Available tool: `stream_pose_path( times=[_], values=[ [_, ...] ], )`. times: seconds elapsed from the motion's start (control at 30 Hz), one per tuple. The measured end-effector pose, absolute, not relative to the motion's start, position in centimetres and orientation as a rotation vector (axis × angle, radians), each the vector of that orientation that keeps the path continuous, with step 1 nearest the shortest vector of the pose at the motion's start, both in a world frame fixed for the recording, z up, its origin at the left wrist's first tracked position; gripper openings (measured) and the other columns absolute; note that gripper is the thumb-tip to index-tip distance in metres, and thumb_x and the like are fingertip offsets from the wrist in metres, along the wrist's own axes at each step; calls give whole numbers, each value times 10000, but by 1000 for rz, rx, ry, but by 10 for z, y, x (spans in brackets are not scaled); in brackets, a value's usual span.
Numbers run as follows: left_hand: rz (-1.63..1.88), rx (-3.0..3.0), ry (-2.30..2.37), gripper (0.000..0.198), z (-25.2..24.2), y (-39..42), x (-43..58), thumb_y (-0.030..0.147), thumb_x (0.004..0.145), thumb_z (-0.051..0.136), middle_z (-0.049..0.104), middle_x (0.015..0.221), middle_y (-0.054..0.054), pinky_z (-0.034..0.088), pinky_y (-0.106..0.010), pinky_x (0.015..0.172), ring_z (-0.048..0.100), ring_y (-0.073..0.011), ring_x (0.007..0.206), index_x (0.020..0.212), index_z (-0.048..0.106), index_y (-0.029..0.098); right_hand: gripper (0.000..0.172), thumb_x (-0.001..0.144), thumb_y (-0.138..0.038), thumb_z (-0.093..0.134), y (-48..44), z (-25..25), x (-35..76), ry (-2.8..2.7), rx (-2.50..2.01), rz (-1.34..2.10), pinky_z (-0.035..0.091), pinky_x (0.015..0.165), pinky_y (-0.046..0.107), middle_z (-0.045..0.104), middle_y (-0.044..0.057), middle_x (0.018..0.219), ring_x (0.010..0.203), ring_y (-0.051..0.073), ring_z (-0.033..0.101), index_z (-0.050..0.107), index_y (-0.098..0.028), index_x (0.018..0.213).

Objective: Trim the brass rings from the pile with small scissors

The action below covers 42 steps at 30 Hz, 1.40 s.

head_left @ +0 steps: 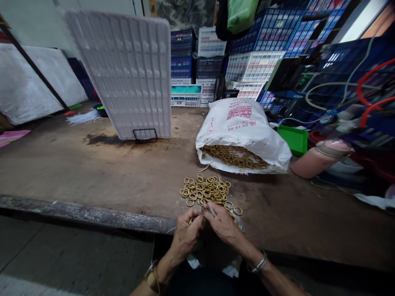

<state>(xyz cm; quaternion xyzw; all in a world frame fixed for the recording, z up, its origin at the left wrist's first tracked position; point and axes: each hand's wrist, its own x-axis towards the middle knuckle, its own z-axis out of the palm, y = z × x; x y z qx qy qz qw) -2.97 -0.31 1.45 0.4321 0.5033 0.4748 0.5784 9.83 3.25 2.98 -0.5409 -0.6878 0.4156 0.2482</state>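
A pile of several brass rings (207, 191) lies on the brown worktable (92, 168) just beyond my hands. My left hand (186, 233) is closed, pinching a brass ring at its fingertips. My right hand (222, 224) is closed too, its fingers pressed on a thin silvery piece that I cannot name, touching the left hand's fingers. Both hands sit at the table's near edge. Behind the pile a white sack (243, 131) lies on its side, open toward me, with many more brass rings (234, 157) spilling from its mouth.
A white moulded tray (129, 70) stands upright on a wire stand at the back. Stacked blue and white crates (216, 53) fill the rear. A green bin (294, 139), a pink cylinder (317, 158) and hoses crowd the right side.
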Motion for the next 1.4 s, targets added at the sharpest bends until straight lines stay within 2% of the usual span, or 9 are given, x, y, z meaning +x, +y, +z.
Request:
stream_pose_path(
  times=[0.1, 0.3, 0.43, 0.57, 0.77, 0.9, 1.07, 1.23, 1.4],
  values=[
    [970, 865, 1080, 260, 10, -4, -32, 411, 743, 525, 458, 499, 49, 251, -156, 348, 335, -37, 347, 693, 491, 158, 247, 773, -365, 385, 32, 29, 97, -1839, -1482, 1162, 325, 514, 204, 447, -40, 567, 541, 98, 391, 442, -184, 615],
    [1039, 712, 917, 291, 12, -7, -30, 441, 727, 546, 439, 516, 62, 238, -143, 345, 317, -19, 345, 686, 465, 165, 261, 797, -373, 344, 32, 28, 99, -1719, -1403, 1325, 330, 473, 200, 451, -46, 520, 478, 93, 404, 428, -193, 627],
    [1055, 670, 958, 320, 17, -8, -28, 475, 698, 566, 433, 504, 74, 215, -138, 335, 309, -16, 335, 708, 460, 172, 269, 813, -364, 320, 32, 22, 106, -1799, -1510, 1058, 335, 507, 211, 467, -32, 545, 518, 110, 437, 434, -198, 635],
    [1066, 694, 1004, 332, 20, -8, -26, 485, 693, 563, 435, 500, 74, 234, -138, 342, 315, -18, 343, 700, 450, 173, 116, 745, -180, 354, 27, 15, 112, -2119, -1458, 796, 306, 538, 210, 506, -20, 602, 554, 115, 444, 450, -209, 686],
    [1075, 747, 1076, 361, 23, -5, -24, 498, 667, 579, 415, 461, 79, 248, -145, 337, 309, -22, 335, 638, 423, 174, 183, 645, -72, 344, 22, 7, 109, -2330, -1440, 659, 251, 516, 211, 512, -17, 580, 527, 113, 435, 445, -209, 712],
    [1043, 758, 1104, 361, 30, -11, -24, 496, 658, 591, 439, 473, 71, 234, -138, 325, 316, -21, 334, 645, 426, 175, 188, 652, -77, 361, 28, 5, 114, -2402, -1448, 588, 230, 504, 219, 541, -3, 601, 518, 115, 440, 463, -203, 748],
    [1021, 797, 909, 274, 38, -18, -26, 425, 743, 543, 460, 512, 57, 258, -135, 333, 342, -25, 356, 698, 446, 173, 151, 679, -92, 352, 47, 9, 148, -2261, -1743, 468, 227, 490, 223, 512, 2, 564, 478, 111, 414, 455, -191, 728],
    [1054, 575, 792, 243, 30, -10, -26, 395, 772, 516, 509, 638, 20, 248, -134, 324, 349, -26, 391, 727, 446, 166, 138, 771, -221, 339, 66, 5, 185, -2024, -1920, 379, 234, 493, 221, 489, -4, 548, 489, 116, 420, 419, -200, 660],
    [1047, 554, 790, 248, 25, -6, -25, 382, 772, 515, 561, 725, -31, 270, -139, 336, 376, -27, 411, 735, 486, 139, 148, 774, -304, 394, 70, -6, 193, -2034, -1997, 494, 225, 492, 204, 555, 6, 626, 562, 123, 485, 444, -197, 686]
  ],
)
